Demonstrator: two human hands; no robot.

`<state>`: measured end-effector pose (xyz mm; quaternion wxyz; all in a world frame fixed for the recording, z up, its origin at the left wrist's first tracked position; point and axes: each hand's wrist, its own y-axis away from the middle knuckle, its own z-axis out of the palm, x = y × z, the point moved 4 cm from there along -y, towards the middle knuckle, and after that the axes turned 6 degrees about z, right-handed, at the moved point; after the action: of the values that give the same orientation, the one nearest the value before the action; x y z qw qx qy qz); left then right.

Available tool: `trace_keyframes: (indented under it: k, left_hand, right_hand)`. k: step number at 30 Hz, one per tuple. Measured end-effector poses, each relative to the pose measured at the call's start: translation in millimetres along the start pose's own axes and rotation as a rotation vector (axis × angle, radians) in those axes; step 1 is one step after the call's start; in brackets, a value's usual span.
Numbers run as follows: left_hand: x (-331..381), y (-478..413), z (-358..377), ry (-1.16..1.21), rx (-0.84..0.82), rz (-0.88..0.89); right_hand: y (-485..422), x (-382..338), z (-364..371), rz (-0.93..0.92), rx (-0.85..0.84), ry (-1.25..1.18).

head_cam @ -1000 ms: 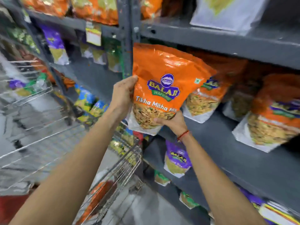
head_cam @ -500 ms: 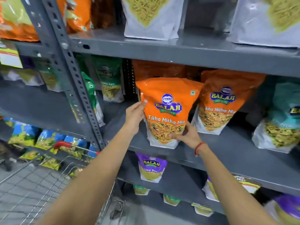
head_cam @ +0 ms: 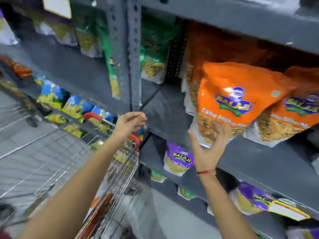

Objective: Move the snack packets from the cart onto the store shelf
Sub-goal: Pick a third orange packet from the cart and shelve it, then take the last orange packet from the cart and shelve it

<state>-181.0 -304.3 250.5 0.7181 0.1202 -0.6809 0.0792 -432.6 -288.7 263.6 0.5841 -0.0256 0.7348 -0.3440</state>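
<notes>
An orange Balaji Tikha Mitha Mix packet (head_cam: pixel 231 100) stands on the grey store shelf (head_cam: pixel 255 157), leaning beside a second orange packet (head_cam: pixel 293 116). My right hand (head_cam: pixel 209 145) is just below its lower left corner, fingers spread, holding nothing. My left hand (head_cam: pixel 128 124) hovers loosely curled and empty near the shelf's upright post, above the wire cart (head_cam: pixel 110 169). Something orange (head_cam: pixel 101 202) shows through the cart's wires; the picture is blurred.
A grey perforated upright post (head_cam: pixel 134 54) divides the shelving. Green packets (head_cam: pixel 153 54) stand behind it, blue and yellow packets (head_cam: pixel 51 95) on the left lower shelf, purple Balaji packets (head_cam: pixel 179 159) on the shelf below. The cart's red handle (head_cam: pixel 134 138) sits close to the shelf.
Both hands have let go of the orange packet, which now rests on the shelf. My left hand has drawn back toward the cart; the view has swung down and left.
</notes>
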Motion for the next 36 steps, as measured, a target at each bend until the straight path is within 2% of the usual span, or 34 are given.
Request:
trace_keyframes:
  k: [2,5,8,12,14,15,17,19,20,23,25,27,29,30,32,36]
  left_hand:
    - [-13.9,15.7,-44.6,0.007,0.09,-0.024]
    - [-52.6,52.1,-127.6,-0.005,0.285,-0.153]
    - [-106.3,99.2,-198.6,-0.039,0.433,-0.356]
    - [-185.5,175.1,-255.9,-0.048,0.575,-0.668]
    - [-219.8,205.6,-266.5,-0.131,0.514,-0.815]
    - [-234.5,216.3,-267.5,-0.207,0.414,-0.882]
    - [-262.9,233.6,-265.8,-0.5,0.081,-0.962]
    - [-277.9,240.3,-253.7,-0.84,-0.296,-0.858]
    - [-281.6,238.7,-247.5,-0.945,-0.394,-0.761]
    - [-292.8,229.7,-237.0,-1.076,-0.397,-0.543]
    - [-304.9,221.6,-233.6,-1.109,-0.396,-0.439]
    - [-316.5,217.1,-222.9,-1.122,-0.405,-0.322]
    - [-324.7,213.0,-208.3,-1.148,-0.377,-0.16]
    - [-327.7,212.6,-203.5,-1.147,-0.353,-0.109]
    - [-335.3,211.7,-203.3,-1.102,-0.329,-0.09]
    - [-321.7,202.5,-210.1,-1.039,-0.327,0.055]
  right_hand:
    - [24.6,-21.6,49.2,-0.039,-0.231,-0.059]
    - [79.1,-32.5,128.3,-0.002,-0.647,-0.069]
    - [141.5,-27.0,187.5,-0.013,-1.038,0.034]
    - [233.1,-15.9,244.1,-0.057,-1.536,0.183]
    - [273.6,-6.7,266.5,-0.105,-1.773,0.315]
    - [290.3,1.1,272.7,-0.14,-1.905,0.42]
    - [315.4,29.0,277.1,-0.14,-2.127,0.705]
    - [323.6,54.6,270.2,-0.238,-2.252,0.978]
    - [325.7,66.8,271.1,-0.341,-2.293,1.024]
    - [319.0,79.6,276.3,-0.549,-2.284,1.144]
    - [318.0,87.7,285.4,-0.594,-2.262,1.21]
    - [324.9,95.9,293.0,-0.81,-2.285,1.226]
    - [332.8,103.6,293.8,-0.766,-2.311,1.247]
    - [335.9,105.9,292.9,-0.634,-2.315,1.261]
    - [340.0,110.4,288.7,-0.498,-2.367,1.248]
    - [336.6,116.4,293.3,-0.397,-2.378,1.134]
